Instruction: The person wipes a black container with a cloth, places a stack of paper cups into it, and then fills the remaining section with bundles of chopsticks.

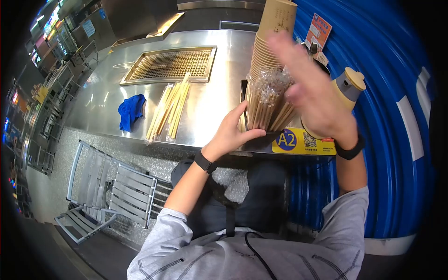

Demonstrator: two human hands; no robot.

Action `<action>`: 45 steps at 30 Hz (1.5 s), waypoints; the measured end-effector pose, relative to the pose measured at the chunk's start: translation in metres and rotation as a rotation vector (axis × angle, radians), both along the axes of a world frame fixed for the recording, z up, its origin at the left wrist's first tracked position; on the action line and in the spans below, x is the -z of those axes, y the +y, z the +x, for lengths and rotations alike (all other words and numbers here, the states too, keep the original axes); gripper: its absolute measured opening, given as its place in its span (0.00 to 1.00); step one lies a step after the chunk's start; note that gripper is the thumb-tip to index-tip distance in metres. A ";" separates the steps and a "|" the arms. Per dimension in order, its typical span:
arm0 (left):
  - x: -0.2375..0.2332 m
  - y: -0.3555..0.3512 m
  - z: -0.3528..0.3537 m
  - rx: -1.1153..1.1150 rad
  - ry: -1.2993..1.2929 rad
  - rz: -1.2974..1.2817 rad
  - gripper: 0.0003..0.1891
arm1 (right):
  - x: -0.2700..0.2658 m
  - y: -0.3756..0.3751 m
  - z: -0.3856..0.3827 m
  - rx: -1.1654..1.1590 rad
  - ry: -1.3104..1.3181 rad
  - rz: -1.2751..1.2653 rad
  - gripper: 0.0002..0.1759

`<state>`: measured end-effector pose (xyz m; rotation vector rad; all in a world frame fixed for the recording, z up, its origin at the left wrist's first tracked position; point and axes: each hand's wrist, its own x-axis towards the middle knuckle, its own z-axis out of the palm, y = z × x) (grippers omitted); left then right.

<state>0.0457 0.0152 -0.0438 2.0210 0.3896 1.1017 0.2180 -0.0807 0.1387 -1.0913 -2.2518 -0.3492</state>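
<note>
An upright bundle of plastic-wrapped chopsticks (262, 105) stands in a dark holder (273, 138) at the table's front edge. My left hand (234, 128) is curled round the lower left of it, its thumb across the front. Beside the bundle's upper right, my right hand (315, 93) is raised, blurred by motion, with its fingers stretched out and nothing visible in them. It partly covers the tall stack of paper cups (267, 51) behind. More wrapped chopsticks (169, 109) lie loose on the steel table (205, 112), left of my left hand.
A blue cloth (131, 112) lies at the table's left front, near a wire-mesh grill tray (170, 64). A yellow A2 sign (303, 142) and a lidded jug (350, 84) stand at right, by the blue corrugated wall (387, 140). Grey slatted chairs (133, 191) stand at lower left.
</note>
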 end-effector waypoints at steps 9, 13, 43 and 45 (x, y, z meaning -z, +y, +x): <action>-0.002 0.017 -0.005 0.121 -0.019 -0.207 0.43 | 0.043 0.018 -0.032 0.026 -0.247 0.000 0.26; -0.001 0.020 -0.006 0.123 0.023 -0.135 0.45 | 0.018 0.014 -0.026 0.036 -0.175 0.029 0.30; 0.087 0.086 -0.140 -0.881 0.906 0.159 0.11 | 0.082 0.018 0.002 0.220 0.233 0.199 0.19; 0.085 0.082 -0.140 -0.885 0.911 0.172 0.10 | 0.082 0.019 0.003 0.214 0.231 0.208 0.21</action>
